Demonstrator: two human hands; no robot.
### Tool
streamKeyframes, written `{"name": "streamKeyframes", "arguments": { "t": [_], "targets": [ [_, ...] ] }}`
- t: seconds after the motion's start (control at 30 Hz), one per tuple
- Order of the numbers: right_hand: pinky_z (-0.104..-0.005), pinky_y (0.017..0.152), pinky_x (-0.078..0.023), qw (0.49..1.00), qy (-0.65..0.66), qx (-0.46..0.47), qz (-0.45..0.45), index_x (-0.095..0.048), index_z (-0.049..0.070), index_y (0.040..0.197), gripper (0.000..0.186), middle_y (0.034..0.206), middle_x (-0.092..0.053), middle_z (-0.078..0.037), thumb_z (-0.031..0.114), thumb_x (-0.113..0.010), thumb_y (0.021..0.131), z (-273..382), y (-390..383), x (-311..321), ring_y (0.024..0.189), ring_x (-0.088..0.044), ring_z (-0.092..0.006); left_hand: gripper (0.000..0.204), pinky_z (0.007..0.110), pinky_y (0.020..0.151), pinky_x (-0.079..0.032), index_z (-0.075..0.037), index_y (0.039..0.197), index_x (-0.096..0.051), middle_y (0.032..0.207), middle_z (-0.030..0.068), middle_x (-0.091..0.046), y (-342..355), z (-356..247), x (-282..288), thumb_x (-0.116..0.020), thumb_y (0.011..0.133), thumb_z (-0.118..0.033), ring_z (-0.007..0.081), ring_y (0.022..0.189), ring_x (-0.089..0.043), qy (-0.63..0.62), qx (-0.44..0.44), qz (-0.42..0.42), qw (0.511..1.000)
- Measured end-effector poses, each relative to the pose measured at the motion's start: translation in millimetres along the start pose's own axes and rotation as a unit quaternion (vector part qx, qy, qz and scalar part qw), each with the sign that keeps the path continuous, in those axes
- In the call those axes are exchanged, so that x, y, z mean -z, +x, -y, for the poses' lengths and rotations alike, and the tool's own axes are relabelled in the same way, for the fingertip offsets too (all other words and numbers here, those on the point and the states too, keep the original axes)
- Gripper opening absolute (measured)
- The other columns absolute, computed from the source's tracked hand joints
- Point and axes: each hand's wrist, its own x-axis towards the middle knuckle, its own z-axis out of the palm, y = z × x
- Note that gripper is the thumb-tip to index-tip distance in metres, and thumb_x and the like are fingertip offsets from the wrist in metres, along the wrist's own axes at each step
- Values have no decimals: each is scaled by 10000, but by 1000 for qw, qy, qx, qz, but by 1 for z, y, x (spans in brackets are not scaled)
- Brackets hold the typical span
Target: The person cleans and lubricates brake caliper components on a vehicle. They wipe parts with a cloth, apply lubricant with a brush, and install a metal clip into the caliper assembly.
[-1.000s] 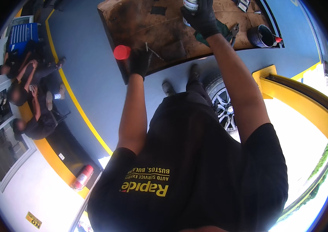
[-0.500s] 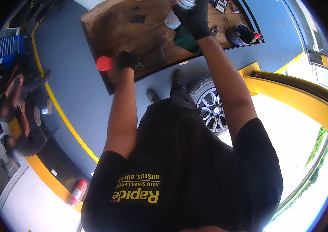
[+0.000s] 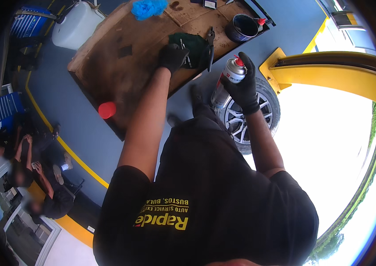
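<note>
Spray can (image 3: 234, 73): located in the right hand (image 3: 246, 86), clear of the desk's (image 3: 121, 77) near edge. Right fingers are wrapped around its body, forefinger beside the red nozzle. Left hand (image 3: 172, 57) is at the green cloth (image 3: 192, 42) and thin metal rods (image 3: 188, 60); whether its fingers grip one cannot be told. Keep the can firmly enclosed, forefinger free to press, nozzle directed away from the face. Count: spray can, one; cloth, one; pliers (image 3: 211, 46), one pair; black tub (image 3: 242, 29), one; red cap (image 3: 106, 110), one; rods, uncertain, partly covered.
</note>
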Motion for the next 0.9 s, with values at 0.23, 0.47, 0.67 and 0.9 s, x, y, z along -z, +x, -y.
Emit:
{"name": "streamKeyframes", "arguments": {
  "t": [0.23,0.47,0.67,0.9],
  "targets": [
    [-460,889,-553,995,-53,-20,77,-534,152,1427,777,1194,-590,-164,124,-836,711,-1,-6,-14,1063,-651,-383,337,427,719,-553,-36,848,-698,791,152,-731,9,4,-22,-762,869,-367,297,777,-728,-40,18,43,998],
    [-463,746,-571,976,-180,42,110,-556,212,1411,746,1086,-567,-156,205,-827,717,8,19,-30,956,-664,-362,296,461,789,-544,-21,971,-682,950,179,-740,-22,7,-11,-670,918,-313,356,940,-718,7,11,-38,999],
    [-452,697,-590,955,-262,57,128,-563,246,1396,712,1064,-554,-155,257,-815,730,10,36,-39,913,-676,-343,301,442,785,-531,-14,938,-655,892,192,-715,-70,9,28,-640,946,-314,362,888,-705,-28,27,-36,999],
    [-461,698,-593,930,-282,54,230,-540,266,1412,712,1082,-556,-165,261,-795,747,29,9,-12,882,-691,-353,259,459,722,-515,-11,895,-622,836,204,-677,-149,28,51,-581,993,-247,408,823,-675,-58,-76,-105,990]
  ]
}}
